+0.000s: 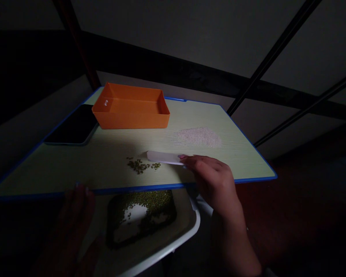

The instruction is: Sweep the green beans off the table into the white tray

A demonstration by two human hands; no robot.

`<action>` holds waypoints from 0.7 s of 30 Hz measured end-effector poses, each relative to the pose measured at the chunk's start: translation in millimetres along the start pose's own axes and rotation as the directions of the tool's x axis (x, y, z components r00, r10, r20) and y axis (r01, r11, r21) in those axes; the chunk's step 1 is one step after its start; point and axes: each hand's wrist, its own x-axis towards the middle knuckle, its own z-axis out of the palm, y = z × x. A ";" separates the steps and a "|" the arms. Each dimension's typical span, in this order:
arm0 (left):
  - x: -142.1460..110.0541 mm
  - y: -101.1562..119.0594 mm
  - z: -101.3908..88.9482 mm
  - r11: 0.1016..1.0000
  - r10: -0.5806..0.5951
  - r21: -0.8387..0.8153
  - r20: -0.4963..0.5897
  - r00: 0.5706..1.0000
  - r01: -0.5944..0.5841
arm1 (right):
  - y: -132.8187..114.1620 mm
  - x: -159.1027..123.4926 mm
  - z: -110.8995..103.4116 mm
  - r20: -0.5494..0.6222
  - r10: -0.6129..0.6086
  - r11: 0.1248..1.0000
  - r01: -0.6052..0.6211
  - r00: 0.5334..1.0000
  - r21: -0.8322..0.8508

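My right hand (215,175) pinches the end of a flat white strip (165,157), held low over the pale green tabletop (115,148). By the strip's far edge lies a small scatter of green beans, like mung beans (138,166). Below the table's front edge, a white tub (187,231) contains many more green beans (158,200), with bare patches of its bottom showing. In the dark at lower left, my left hand (75,227) has its fingers stretched out near the table edge and the tub's left side. Whether it touches either, I cannot tell.
An orange open box (132,120) stands at the back left of the table. Beside it lies a dark phone (73,125). Toward the right is a spread of pale, fine grains (200,136). Blue trim (248,179) edges the table, and panelled doors (184,34) rise behind it.
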 end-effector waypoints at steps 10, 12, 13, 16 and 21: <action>-4.3 0.6 -3.8 0.999 -0.038 -0.006 0.042 0.998 0.039 | -8.5 -8.9 -25.7 0.109 -0.039 0.978 0.016 0.993 0.207; -3.6 0.3 -3.1 0.999 -0.048 -0.004 0.046 0.998 0.048 | -10.2 -10.7 -28.6 0.116 -0.030 0.978 0.005 0.993 0.210; -3.4 0.1 -2.5 0.999 -0.049 -0.002 0.041 0.998 0.049 | -10.7 -11.4 -29.4 0.117 -0.025 0.979 0.000 0.993 0.205; -3.3 0.1 -0.9 0.999 -0.054 -0.003 0.033 0.998 0.054 | -10.4 -12.3 -29.9 0.087 -0.008 0.985 -0.007 0.996 0.172; -3.6 0.7 -1.1 0.999 -0.043 0.009 0.027 0.999 0.042 | -13.7 -16.4 -33.7 -0.083 0.074 0.997 -0.072 0.994 0.025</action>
